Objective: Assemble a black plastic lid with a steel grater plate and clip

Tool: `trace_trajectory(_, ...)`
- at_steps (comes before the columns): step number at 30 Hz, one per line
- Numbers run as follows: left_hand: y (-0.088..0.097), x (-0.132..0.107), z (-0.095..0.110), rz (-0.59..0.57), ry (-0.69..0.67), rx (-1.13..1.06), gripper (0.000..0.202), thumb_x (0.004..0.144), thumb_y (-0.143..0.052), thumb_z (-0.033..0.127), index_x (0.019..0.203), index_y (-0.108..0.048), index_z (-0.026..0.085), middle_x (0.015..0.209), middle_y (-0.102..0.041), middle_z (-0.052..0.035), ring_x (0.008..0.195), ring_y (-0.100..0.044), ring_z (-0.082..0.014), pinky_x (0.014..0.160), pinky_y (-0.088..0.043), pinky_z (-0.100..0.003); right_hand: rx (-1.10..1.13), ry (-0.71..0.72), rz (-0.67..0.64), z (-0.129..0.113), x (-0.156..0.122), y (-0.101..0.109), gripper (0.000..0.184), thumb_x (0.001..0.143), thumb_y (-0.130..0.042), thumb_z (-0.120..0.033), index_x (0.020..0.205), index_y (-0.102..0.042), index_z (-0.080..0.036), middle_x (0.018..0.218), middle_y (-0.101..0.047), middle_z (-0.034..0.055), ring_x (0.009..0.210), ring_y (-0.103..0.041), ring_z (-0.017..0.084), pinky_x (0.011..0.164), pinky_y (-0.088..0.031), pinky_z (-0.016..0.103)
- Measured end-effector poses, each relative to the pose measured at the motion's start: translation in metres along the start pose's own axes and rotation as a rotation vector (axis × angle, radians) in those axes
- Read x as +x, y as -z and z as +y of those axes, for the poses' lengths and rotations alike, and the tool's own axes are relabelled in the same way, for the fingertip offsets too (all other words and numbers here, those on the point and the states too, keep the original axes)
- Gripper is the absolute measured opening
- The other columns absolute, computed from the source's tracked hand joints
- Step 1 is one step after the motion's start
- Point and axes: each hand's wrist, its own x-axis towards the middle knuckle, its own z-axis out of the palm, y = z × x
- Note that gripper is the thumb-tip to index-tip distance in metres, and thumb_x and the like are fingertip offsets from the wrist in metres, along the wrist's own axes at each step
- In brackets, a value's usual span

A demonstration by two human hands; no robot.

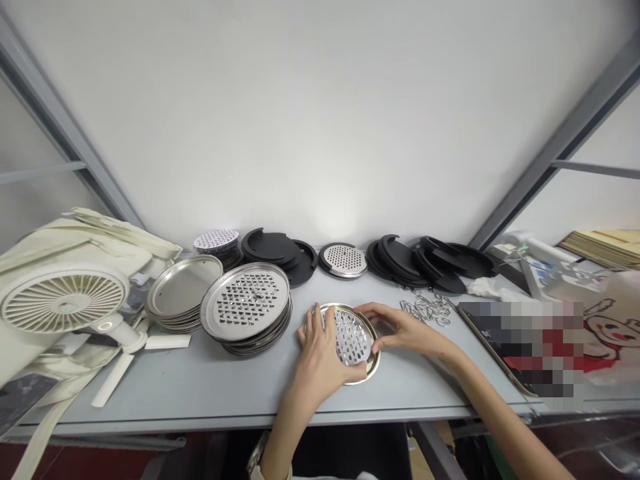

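A round metal grater (pixel 351 337) with a gold-coloured rim lies on the grey table in front of me. My left hand (pixel 320 353) grips its left side, fingers over the far-left rim and thumb at the near edge. From the right, my right hand (pixel 400 330) holds the opposite rim between thumb and fingers. The fingers hide parts of the rim on both sides. Just left of my left hand rises a stack of grater discs (pixel 250 303), the top one tilted. Beyond the grater, another perforated disc (pixel 343 259) sits in a black holder.
Plain metal discs (pixel 185 287) are stacked at left, beside a white fan (pixel 65 300) and a pale bag. Black holders (pixel 273 248) and more black holders (pixel 400 257) line the wall. Metal chains (pixel 427 307) and a phone-like device (pixel 520 353), its screen blurred, lie at right.
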Motion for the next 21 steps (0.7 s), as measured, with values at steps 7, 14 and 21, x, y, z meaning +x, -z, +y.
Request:
trace_trajectory(7, 0.009, -0.001, -0.002, -0.073, -0.042, -0.009, 0.098, 0.058, -0.07, 0.051, 0.14, -0.027, 0.02, 0.149, -0.022, -0.0184, 0.138, -0.016, -0.0397, 0.106, -0.02, -0.055, -0.037, 0.049, 0.085, 0.009, -0.002, -0.007, 0.054, 0.071, -0.075, -0.046, 0.116, -0.06, -0.019, 0.118, -0.06, 0.01, 0.109, -0.056, 0.025, 0.097, -0.044, 0.038)
trace_trajectory(14, 0.01, 0.001, -0.002, -0.075, -0.033, -0.01, 0.097, 0.057, -0.071, 0.052, 0.138, -0.03, 0.021, 0.148, -0.024, -0.0175, 0.137, -0.017, -0.0391, 0.105, -0.021, -0.055, -0.045, 0.041, 0.066, 0.015, -0.001, -0.005, 0.052, 0.068, -0.077, -0.045, 0.111, -0.061, -0.022, 0.115, -0.058, 0.0075, 0.103, -0.056, 0.024, 0.093, -0.044, 0.036)
trace_trajectory(21, 0.007, 0.002, -0.001, -0.038, -0.041, 0.0, 0.097, 0.053, -0.074, 0.045, 0.137, -0.031, 0.022, 0.148, -0.028, -0.0143, 0.134, -0.021, -0.0406, 0.104, -0.023, -0.056, -0.145, -0.004, -0.015, 0.004, 0.004, -0.002, 0.052, 0.069, -0.077, -0.044, 0.111, -0.056, -0.024, 0.109, -0.054, 0.0039, 0.094, -0.054, 0.02, 0.086, -0.046, 0.033)
